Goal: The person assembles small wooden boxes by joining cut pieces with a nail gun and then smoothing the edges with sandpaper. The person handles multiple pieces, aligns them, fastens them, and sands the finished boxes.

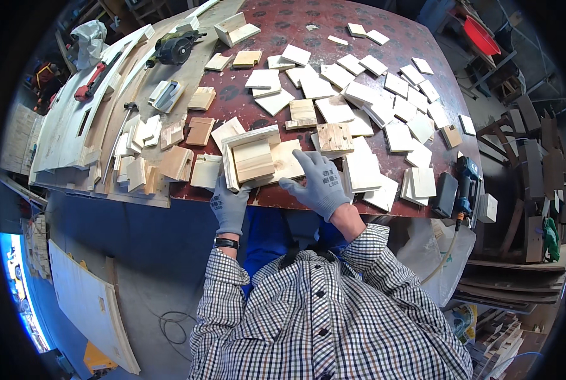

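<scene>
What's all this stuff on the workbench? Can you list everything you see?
Small wooden frame: one, pale wood, near table edge, between the hands.
Wood squares: dozens, pale, scattered over the table.
Table: one, dark red.
Power tool: one, blue and black, right edge.
Power saw: one, dark green, far left.
Hammer: one, left side.
Red basin: one, top right.
Left hand: grey glove, holding the frame's near edge.
Right hand: grey glove, flat on wood beside the frame.

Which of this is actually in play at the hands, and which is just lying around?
In play:
left hand
right hand
open wooden box frame
flat wood panel

Lying about:
loose wood squares
blue power tool
hammer
green power tool
red bowl
</scene>
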Demonstrator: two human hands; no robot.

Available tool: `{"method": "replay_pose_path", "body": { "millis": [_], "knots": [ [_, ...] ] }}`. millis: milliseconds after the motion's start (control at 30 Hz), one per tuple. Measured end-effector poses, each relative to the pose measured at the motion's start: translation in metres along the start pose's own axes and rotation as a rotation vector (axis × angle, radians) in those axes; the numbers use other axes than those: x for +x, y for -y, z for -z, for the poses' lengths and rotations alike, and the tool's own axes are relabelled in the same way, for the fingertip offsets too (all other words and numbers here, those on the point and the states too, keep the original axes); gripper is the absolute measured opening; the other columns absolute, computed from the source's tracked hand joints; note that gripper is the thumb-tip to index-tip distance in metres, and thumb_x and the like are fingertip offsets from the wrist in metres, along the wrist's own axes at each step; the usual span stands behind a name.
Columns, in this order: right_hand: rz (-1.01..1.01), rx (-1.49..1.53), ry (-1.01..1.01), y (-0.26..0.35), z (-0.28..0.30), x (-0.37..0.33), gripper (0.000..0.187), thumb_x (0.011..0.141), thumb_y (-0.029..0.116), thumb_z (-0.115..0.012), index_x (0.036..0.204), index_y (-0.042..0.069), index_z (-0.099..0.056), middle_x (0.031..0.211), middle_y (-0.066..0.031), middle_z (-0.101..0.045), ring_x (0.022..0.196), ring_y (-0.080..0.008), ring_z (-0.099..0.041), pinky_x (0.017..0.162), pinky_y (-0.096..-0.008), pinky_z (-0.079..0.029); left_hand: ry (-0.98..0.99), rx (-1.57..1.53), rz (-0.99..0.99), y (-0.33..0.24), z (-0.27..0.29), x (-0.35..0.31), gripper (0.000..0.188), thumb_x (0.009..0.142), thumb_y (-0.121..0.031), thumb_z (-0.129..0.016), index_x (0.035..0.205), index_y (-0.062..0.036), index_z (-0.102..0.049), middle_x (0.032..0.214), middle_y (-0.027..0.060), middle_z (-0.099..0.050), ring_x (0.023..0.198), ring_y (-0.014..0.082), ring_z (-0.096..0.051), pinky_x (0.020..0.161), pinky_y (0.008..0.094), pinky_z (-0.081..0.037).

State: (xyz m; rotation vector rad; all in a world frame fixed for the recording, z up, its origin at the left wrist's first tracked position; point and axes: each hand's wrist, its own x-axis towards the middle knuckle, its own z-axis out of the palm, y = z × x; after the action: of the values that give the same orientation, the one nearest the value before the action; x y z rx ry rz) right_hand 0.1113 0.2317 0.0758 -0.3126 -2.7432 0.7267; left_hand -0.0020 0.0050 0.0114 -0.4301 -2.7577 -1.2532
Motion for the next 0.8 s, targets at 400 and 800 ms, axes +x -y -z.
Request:
{"method": "replay_pose_path", "body": {
  "millis": [400,800],
  "knots": [
    [-0.024,-0.190,0.056,0.031,-0.062,0.030,0.074,0.092,0.055,-0.075,0.140,0.003,-0.054,0.113,-0.0166,-0.066,0.099,-0.0365,-0.068,0.086,-0.0504,-0.052,0.038,0.063,-0.022,-0.003,-0.002,0.002,0.056,0.083,-0.023,-0.086,0.133,-0.0065,-0.065,0.122,0.0160,-0.071,0.110,0.0396,-0.072,0.092,0.0464,-0.060],
    [0.084,-0.145,0.121,0.002,-0.066,0.036,0.083,0.091,0.051,-0.077,0.153,0.005,-0.046,0.121,-0.0156,-0.065,0.109,-0.0351,-0.068,0.091,-0.0507,-0.053,0.020,0.012,-0.133,-0.008,0.000,0.005,0.079,0.084,-0.055,-0.088,0.139,-0.0033,-0.063,0.123,0.0203,-0.072,0.109,0.0423,-0.072,0.091,0.0481,-0.059]
  ]
}}
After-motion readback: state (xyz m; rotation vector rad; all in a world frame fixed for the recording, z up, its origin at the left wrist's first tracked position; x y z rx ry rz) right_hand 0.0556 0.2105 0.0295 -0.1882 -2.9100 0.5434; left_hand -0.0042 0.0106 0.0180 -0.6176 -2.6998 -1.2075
